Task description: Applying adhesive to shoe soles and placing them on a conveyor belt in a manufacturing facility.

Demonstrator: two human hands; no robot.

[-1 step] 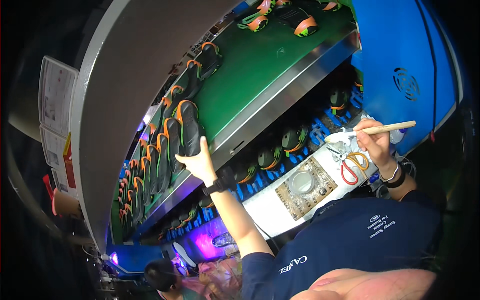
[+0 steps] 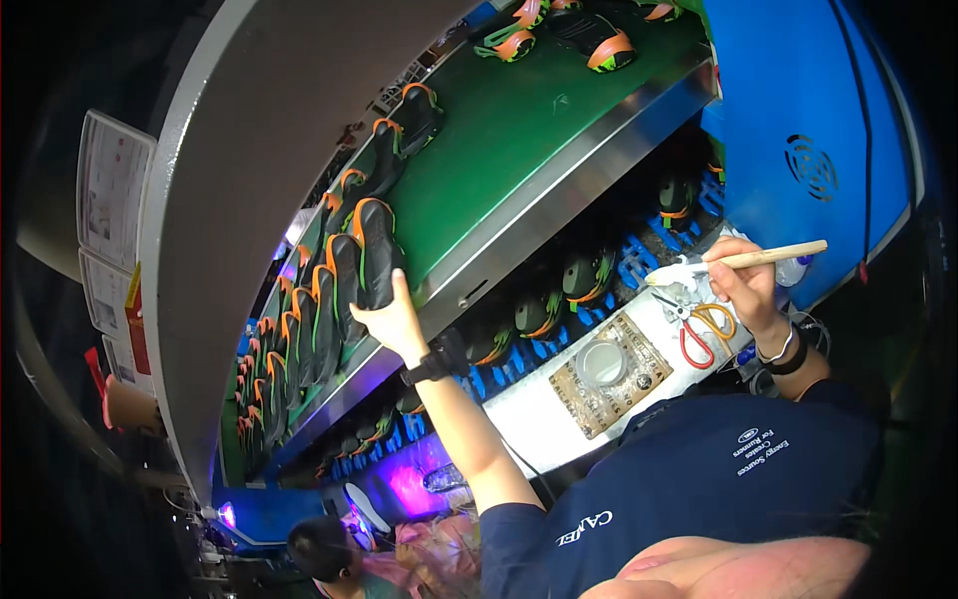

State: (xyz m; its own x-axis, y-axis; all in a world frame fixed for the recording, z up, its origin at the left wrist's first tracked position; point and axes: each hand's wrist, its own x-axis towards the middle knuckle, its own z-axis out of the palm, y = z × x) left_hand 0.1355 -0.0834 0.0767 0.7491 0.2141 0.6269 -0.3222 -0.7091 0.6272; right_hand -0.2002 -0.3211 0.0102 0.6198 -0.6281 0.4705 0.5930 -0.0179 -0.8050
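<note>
My left hand (image 2: 391, 321) reaches over the edge of the green belt, thumb and fingers on either side of the near end of a black shoe sole (image 2: 377, 250) with an orange and green rim. Beside that sole, several similar soles (image 2: 324, 319) stand close together in a row. In my right hand (image 2: 743, 285) is a brush (image 2: 768, 256) with a pale wooden handle. Its whitish head points left, above crumpled white material on the white ledge. Just below the right hand lie scissors (image 2: 696, 334) with red and orange handles.
A round translucent container (image 2: 603, 363) sits on a stained, printed board (image 2: 574, 389) on the ledge. Under the belt's metal edge (image 2: 559, 180), dark shoes (image 2: 589, 275) rest on blue holders. A blue panel (image 2: 798, 90) stands at right. Another person (image 2: 324, 549) is at lower left, near purple light.
My left hand has shifted very slightly to the left at the sole's near end. The right hand and brush are almost unmoved.
</note>
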